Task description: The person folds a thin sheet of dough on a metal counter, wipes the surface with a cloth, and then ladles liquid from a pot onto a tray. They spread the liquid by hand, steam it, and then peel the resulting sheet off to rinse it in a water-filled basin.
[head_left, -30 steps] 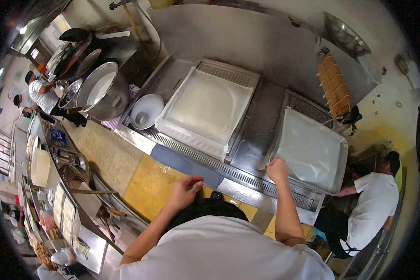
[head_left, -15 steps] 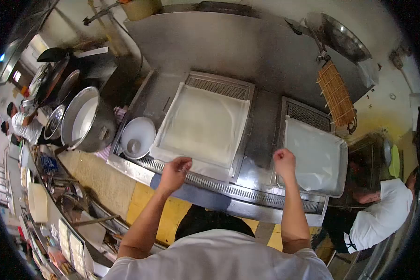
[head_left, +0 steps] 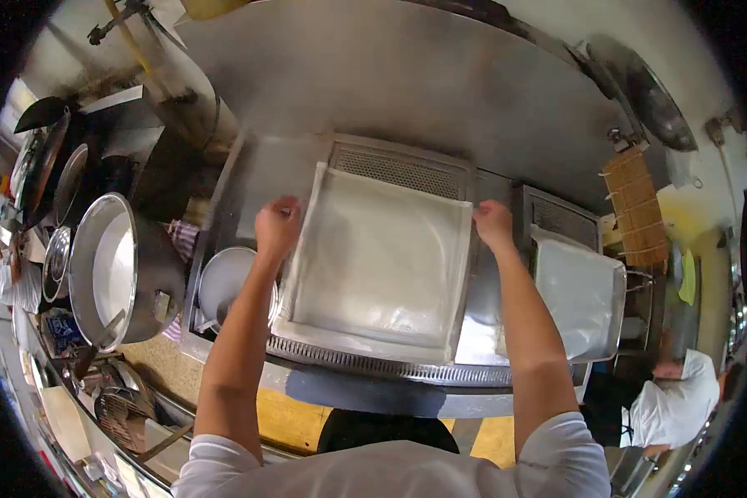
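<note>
A square tray lined with pale cloth lies on the steel counter over a perforated plate. Just outside its upper left edge is my left hand, fingers curled; whatever they may pinch is too small to make out. My right hand is closed at the tray's upper right corner, where its fingertips meet or nearly meet the cloth's edge. A second cloth-lined tray lies to the right of my right forearm. Partly behind my left forearm sits a white bowl.
At the left stand a large metal pot and pans. A bamboo mat and a wok hang at the upper right. A co-worker in a white shirt is at the lower right; another person shows at the far left.
Both hands have moved forward, from the tray's near side to its upper left and upper right. The view has shifted, and the cloth-lined tray appears larger.
</note>
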A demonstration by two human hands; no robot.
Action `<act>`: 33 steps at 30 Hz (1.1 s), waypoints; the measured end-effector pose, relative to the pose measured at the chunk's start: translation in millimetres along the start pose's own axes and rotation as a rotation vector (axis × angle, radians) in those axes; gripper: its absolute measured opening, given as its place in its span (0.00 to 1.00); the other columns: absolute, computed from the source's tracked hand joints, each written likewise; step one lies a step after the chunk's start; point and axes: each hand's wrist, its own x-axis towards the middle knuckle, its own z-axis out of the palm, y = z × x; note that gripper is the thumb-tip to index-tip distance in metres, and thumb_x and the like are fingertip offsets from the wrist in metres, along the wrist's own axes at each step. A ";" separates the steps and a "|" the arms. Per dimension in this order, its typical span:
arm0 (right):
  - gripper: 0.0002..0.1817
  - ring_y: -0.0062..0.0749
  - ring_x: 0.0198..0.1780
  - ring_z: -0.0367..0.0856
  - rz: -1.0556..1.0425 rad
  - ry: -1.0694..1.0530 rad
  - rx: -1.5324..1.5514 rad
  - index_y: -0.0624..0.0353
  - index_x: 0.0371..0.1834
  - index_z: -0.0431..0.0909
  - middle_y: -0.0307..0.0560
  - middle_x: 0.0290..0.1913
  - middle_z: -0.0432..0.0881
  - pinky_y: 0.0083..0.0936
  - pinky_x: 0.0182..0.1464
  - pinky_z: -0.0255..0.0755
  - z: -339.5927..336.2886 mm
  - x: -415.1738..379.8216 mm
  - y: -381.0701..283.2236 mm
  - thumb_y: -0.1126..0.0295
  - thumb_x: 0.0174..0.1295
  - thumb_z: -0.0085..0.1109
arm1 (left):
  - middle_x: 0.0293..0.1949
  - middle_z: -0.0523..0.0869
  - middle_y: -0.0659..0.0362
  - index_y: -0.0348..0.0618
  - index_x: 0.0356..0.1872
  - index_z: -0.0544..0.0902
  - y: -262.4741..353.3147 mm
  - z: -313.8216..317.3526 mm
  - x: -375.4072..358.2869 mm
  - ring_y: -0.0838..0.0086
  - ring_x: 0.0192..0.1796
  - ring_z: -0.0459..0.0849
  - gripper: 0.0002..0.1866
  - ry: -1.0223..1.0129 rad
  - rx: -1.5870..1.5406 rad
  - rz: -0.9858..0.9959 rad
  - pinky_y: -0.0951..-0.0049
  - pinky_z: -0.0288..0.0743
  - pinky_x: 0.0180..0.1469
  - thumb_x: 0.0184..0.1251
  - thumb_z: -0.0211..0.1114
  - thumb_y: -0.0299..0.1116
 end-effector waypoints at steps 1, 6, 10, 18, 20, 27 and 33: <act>0.22 0.50 0.50 0.88 0.012 -0.005 -0.043 0.66 0.50 0.86 0.59 0.47 0.90 0.39 0.53 0.80 4.4 5.9 -6.1 0.61 0.59 0.70 | 0.41 0.92 0.50 0.43 0.44 0.91 -8.5 5.1 17.3 0.53 0.47 0.91 0.13 0.005 0.091 0.023 0.59 0.83 0.52 0.67 0.68 0.39; 0.16 0.52 0.47 0.89 0.027 0.098 -0.190 0.62 0.46 0.87 0.57 0.44 0.90 0.41 0.51 0.81 32.2 25.6 -3.9 0.64 0.58 0.69 | 0.48 0.91 0.48 0.44 0.47 0.91 -26.0 30.6 74.9 0.49 0.51 0.89 0.15 -0.006 0.182 0.017 0.57 0.82 0.56 0.67 0.68 0.42; 0.10 0.54 0.43 0.88 0.004 0.042 -0.219 0.58 0.39 0.87 0.57 0.38 0.89 0.45 0.47 0.81 28.8 26.2 -6.4 0.66 0.57 0.69 | 0.51 0.89 0.45 0.45 0.50 0.90 -25.2 58.4 105.5 0.48 0.54 0.87 0.17 -0.073 0.230 0.084 0.55 0.81 0.57 0.68 0.68 0.43; 0.03 0.58 0.42 0.86 -0.038 0.151 -0.212 0.56 0.35 0.84 0.59 0.38 0.87 0.49 0.45 0.79 44.5 28.5 13.0 0.70 0.60 0.64 | 0.51 0.87 0.42 0.43 0.41 0.89 -20.8 93.5 132.0 0.47 0.52 0.86 0.11 -0.135 0.251 0.091 0.53 0.80 0.57 0.65 0.68 0.38; 0.03 0.57 0.43 0.85 -0.066 0.146 -0.124 0.56 0.36 0.83 0.58 0.38 0.86 0.49 0.45 0.77 37.0 22.7 15.4 0.71 0.62 0.62 | 0.52 0.86 0.43 0.43 0.39 0.89 -30.9 95.9 127.5 0.47 0.53 0.85 0.07 -0.063 0.188 0.157 0.54 0.79 0.58 0.63 0.68 0.33; 0.03 0.52 0.44 0.78 -0.304 0.299 0.044 0.60 0.36 0.77 0.53 0.37 0.80 0.43 0.48 0.72 -47.2 -56.6 -38.6 0.76 0.61 0.62 | 0.53 0.83 0.45 0.44 0.36 0.85 -5.9 10.8 51.0 0.49 0.60 0.79 0.04 0.256 -0.134 0.306 0.55 0.75 0.61 0.61 0.70 0.25; 0.05 0.51 0.52 0.76 -0.545 0.353 0.207 0.61 0.37 0.77 0.53 0.45 0.77 0.42 0.59 0.68 -135.4 -149.2 -71.7 0.77 0.60 0.63 | 0.58 0.79 0.48 0.41 0.37 0.82 37.4 -113.0 -86.1 0.56 0.63 0.78 0.06 0.495 -0.221 0.318 0.60 0.71 0.66 0.63 0.72 0.24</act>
